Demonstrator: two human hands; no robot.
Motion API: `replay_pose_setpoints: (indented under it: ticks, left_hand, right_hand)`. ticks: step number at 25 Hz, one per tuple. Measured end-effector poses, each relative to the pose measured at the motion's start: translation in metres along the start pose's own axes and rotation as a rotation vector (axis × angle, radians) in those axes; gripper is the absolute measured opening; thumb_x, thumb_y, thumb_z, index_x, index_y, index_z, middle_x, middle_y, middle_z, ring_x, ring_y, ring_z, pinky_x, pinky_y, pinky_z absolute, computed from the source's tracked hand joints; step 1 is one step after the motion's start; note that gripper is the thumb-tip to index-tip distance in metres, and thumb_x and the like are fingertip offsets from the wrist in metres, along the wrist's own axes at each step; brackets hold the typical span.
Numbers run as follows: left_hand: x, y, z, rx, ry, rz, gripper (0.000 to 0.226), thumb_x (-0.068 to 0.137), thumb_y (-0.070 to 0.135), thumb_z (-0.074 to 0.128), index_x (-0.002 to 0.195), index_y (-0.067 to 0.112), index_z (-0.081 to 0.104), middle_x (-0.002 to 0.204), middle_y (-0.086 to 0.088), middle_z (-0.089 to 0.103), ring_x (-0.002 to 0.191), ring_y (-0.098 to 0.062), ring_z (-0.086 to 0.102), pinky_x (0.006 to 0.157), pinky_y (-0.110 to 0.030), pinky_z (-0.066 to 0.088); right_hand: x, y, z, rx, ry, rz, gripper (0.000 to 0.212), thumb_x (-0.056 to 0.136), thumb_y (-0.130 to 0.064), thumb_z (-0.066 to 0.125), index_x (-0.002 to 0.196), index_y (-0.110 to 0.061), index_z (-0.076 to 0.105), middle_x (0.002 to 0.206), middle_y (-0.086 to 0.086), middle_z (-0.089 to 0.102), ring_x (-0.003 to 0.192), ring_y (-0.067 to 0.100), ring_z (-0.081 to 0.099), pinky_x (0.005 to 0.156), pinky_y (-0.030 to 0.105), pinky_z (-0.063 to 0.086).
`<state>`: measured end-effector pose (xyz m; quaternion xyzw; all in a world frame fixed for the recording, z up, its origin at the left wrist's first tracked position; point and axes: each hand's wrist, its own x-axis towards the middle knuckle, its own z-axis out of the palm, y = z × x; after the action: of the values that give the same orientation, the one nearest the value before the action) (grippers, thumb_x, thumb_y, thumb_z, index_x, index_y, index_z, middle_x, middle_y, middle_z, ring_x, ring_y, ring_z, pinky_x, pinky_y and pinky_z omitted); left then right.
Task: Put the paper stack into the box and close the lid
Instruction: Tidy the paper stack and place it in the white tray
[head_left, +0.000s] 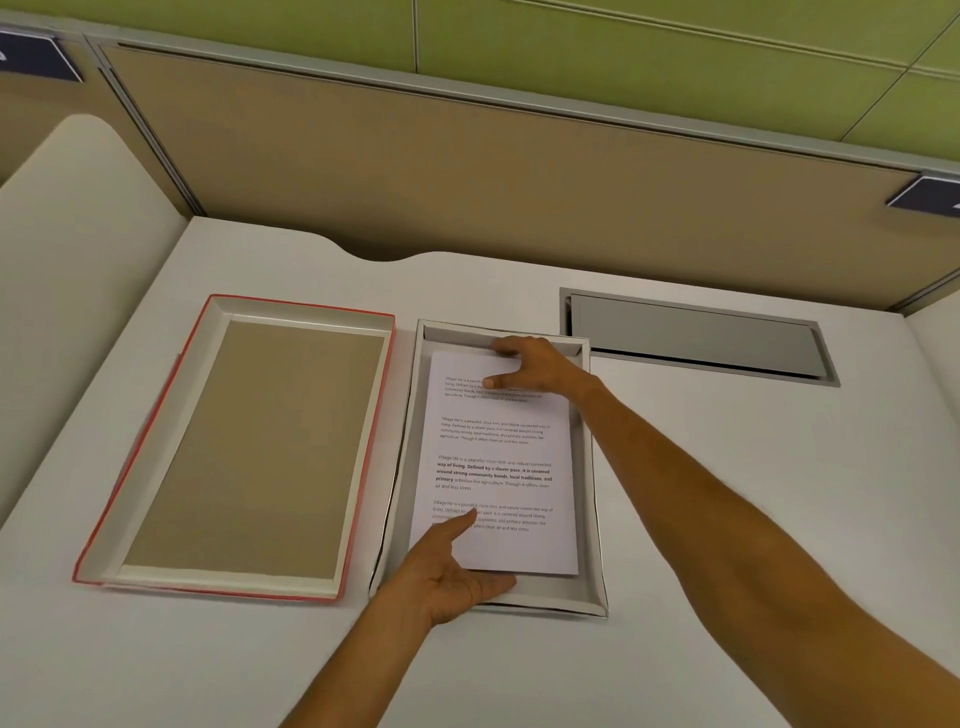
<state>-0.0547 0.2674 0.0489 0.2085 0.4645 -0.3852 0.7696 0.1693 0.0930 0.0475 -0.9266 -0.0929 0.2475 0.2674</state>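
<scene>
A white paper stack with printed text lies inside the shallow white box at the middle of the desk. My right hand grips the stack's far edge, thumb on top and fingers over the end. My left hand holds the stack's near left corner, thumb on the page and fingers under the near edge. The lid, red-rimmed with a brown cardboard inside, lies upside down on the desk just left of the box.
A grey cable hatch is set into the desk to the right of the box. A tan partition wall runs along the far edge. A cream curved panel borders the left side.
</scene>
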Motion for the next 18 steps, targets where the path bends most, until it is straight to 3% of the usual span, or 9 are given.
replay_pose_setpoints:
  ticks: [4,11,18]
  left_hand:
    - [0.004,0.000,-0.002,-0.041,0.000,-0.006,0.044,0.074,0.012,0.078,0.114,0.006,0.061,0.115,-0.026,0.066,0.111,-0.048,0.060,0.081,-0.071,0.051]
    - [0.011,0.004,-0.005,-0.058,0.021,-0.041,0.047,0.080,0.019,0.079,0.121,0.007,0.058,0.123,-0.028,0.063,0.114,-0.052,0.058,0.094,-0.069,0.046]
    - [0.007,0.005,-0.005,-0.058,0.005,-0.032,0.049,0.079,0.016,0.079,0.123,0.008,0.058,0.124,-0.029,0.063,0.114,-0.053,0.058,0.094,-0.070,0.046]
  right_hand:
    - [0.007,0.004,0.005,0.043,0.009,-0.019,0.070,0.075,-0.041,0.080,0.134,-0.013,0.056,0.135,0.006,0.060,0.123,0.024,0.056,0.107,0.035,0.044]
    - [0.010,0.011,0.011,0.089,0.038,-0.015,0.074,0.070,-0.038,0.085,0.134,-0.014,0.057,0.136,0.004,0.060,0.124,0.021,0.055,0.101,0.023,0.038]
    - [0.009,0.009,0.012,0.086,0.048,-0.019,0.074,0.071,-0.038,0.084,0.135,-0.012,0.056,0.137,0.005,0.058,0.125,0.022,0.054,0.106,0.030,0.041]
